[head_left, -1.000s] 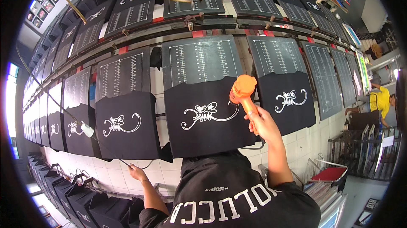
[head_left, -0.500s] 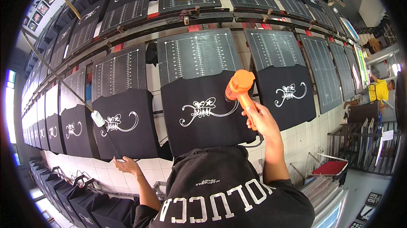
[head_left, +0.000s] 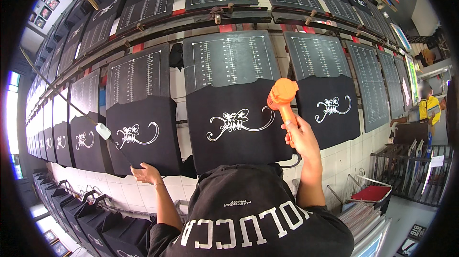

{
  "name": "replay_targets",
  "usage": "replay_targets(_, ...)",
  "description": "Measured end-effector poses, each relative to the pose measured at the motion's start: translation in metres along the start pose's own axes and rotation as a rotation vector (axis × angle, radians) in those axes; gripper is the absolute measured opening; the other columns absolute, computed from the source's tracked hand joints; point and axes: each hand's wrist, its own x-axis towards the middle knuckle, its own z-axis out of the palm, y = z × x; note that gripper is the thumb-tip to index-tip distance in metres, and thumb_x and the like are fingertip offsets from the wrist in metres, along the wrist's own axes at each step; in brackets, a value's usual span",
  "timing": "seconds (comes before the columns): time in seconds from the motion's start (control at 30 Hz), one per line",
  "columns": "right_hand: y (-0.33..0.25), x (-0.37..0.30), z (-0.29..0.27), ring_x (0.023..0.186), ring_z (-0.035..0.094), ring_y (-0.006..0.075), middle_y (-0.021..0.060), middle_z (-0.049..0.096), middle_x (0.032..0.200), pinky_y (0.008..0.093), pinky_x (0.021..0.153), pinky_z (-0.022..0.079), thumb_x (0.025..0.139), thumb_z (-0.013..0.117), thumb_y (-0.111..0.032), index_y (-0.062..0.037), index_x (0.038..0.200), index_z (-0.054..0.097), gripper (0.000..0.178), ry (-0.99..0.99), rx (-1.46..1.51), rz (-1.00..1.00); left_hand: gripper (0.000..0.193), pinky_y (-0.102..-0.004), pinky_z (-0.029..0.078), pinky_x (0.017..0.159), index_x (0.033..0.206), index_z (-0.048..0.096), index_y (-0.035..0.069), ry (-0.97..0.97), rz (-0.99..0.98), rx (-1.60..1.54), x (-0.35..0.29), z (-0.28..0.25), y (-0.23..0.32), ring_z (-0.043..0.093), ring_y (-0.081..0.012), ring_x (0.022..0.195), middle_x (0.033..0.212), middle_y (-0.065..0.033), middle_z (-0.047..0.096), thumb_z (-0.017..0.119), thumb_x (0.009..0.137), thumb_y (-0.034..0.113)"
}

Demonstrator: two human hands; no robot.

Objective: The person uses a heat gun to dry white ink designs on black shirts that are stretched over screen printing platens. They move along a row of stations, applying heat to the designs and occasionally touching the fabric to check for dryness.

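Orange heat gun (head_left: 283, 93): over the right side of the middle black shirt (head_left: 239, 154), near the curled right end of its white print (head_left: 234, 122).
Print progress: design apparently complete here, and on the left shirt (head_left: 143, 159) and right shirt (head_left: 330, 125); whether dry, or what remains, cannot be told.
Right hand (head_left: 303, 140): fingers closed around the gun's handle.
Left hand (head_left: 147, 174): fingers partly curled, meeting the black cord (head_left: 121, 153); whether gripping it cannot be told.
White connector (head_left: 103, 131): up the cord, leftward.
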Motion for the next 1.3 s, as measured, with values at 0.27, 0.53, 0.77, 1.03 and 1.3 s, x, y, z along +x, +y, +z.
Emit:
replay_targets(0.27,0.003,-0.009,-0.009,0.061,0.054,0.0083,0.0054,0.061,0.09,0.024,0.055,0.049,0.098,0.052,-0.022,-0.0021,0.133,0.051,0.04,0.014,0.045,0.036,0.049,-0.046,0.028,0.11,0.132,0.045,-0.002,0.009,0.084,0.027,0.003,0.01,-0.011,0.038,-0.0328,0.131,0.139,-0.0181,0.046,0.045,0.093,0.027)
replay_targets(0.53,0.01,-0.02,-0.014,0.06,0.053,0.0089,0.0063,0.061,0.09,0.0239,0.055,0.048,0.098,0.053,-0.024,-0.0001,0.13,0.052,0.04,0.014,0.065,0.035,0.05,-0.0451,0.026,0.112,0.133,0.046,-0.004,0.0,0.045,0.035,0.004,0.015,-0.014,0.036,-0.0326,0.133,0.142,-0.0192,0.045,0.044,0.094,0.029)
replay_targets(0.77,0.015,-0.034,-0.015,0.059,0.054,0.0092,0.0065,0.061,0.091,0.0237,0.054,0.048,0.098,0.053,-0.024,-0.0002,0.132,0.05,0.041,-0.024,0.043,0.064,0.049,-0.0451,0.026,0.111,0.131,0.049,-0.003,0.014,0.046,0.014,0.004,0.015,-0.014,0.036,-0.0325,0.133,0.141,-0.0181,0.046,0.045,0.093,0.028)
replay_targets(1.03,0.018,-0.047,-0.013,0.059,0.054,0.0077,0.0046,0.061,0.088,0.0231,0.052,0.046,0.098,0.052,-0.021,-0.0012,0.125,0.054,0.033,-0.071,0.079,0.075,0.046,-0.0446,0.029,0.109,0.128,0.053,-0.001,0.026,0.057,0.004,0.002,0.006,-0.008,0.038,-0.0321,0.131,0.138,-0.0167,0.049,0.047,0.092,0.028)
replay_targets(1.3,0.022,-0.055,-0.004,0.058,0.054,0.0081,0.0059,0.061,0.089,0.0233,0.052,0.046,0.098,0.052,-0.02,0.0001,0.127,0.052,0.036,-0.113,0.076,0.065,0.046,-0.0443,0.029,0.109,0.127,0.053,-0.001,0.062,0.107,0.013,0.006,0.015,-0.017,0.04,-0.0328,0.13,0.137,-0.0161,0.05,0.048,0.091,0.027)
